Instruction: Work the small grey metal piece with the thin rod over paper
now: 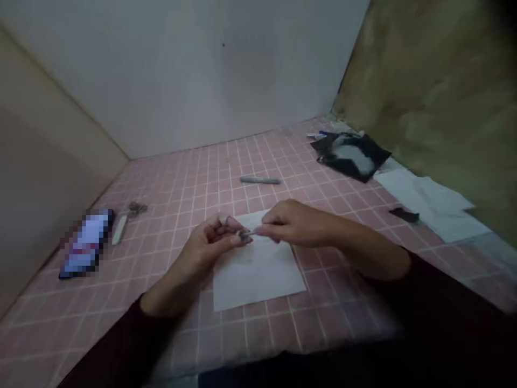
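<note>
My left hand (214,235) pinches a small grey-brown object (244,236) between thumb and fingers, and a ring shows on one finger. Its kind is too blurred to tell. My right hand (288,222) is closed, its thumb and forefinger pressed together at the object's right side. A thin, pale tip seems to run between that pinch and the object, but I cannot make out what it is. Both hands are above a white sheet of paper (258,280) lying on the pink checked surface.
A grey stick-like item (260,180) lies beyond the paper. To the left are a blurred-out phone-shaped thing (86,242), a white strip (120,229) and a greyish tangle (137,207). On the right lie a black sheet with white fluff (353,156), white papers (432,202) and a dark scrap (404,215). Walls enclose three sides.
</note>
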`<state>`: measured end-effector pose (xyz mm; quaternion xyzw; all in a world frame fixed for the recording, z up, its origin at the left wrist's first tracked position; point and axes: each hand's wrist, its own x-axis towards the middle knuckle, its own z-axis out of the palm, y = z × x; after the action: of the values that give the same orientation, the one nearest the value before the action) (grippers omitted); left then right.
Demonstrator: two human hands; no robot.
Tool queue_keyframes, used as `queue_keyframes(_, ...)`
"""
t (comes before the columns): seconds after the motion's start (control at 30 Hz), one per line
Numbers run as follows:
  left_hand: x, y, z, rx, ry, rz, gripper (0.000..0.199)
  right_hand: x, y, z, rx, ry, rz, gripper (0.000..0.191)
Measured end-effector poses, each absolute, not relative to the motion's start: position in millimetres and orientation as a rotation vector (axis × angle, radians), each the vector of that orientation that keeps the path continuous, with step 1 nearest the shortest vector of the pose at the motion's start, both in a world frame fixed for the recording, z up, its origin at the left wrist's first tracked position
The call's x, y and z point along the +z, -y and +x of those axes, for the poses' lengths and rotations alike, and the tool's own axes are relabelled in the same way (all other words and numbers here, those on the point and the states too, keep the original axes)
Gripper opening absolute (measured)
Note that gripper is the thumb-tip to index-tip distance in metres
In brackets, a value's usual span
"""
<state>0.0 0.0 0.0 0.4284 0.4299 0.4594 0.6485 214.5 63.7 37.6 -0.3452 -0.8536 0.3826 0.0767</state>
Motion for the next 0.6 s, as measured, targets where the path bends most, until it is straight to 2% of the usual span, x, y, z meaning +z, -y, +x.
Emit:
queue_keyframes(0.27, -2.0, -7.5, -4.0, 1.003, -0.894, 0.917, 0.021, 40.2, -60.1, 220.7, 1.069, 2.552, -1.06, 0.04)
queue_keyframes(0.6, -2.7, -5.5, -3.4, 1.056, -0.894, 0.971, 0.025, 37.5, -65.4, 221.4, 1.305, 2.519, -1.114, 0.043)
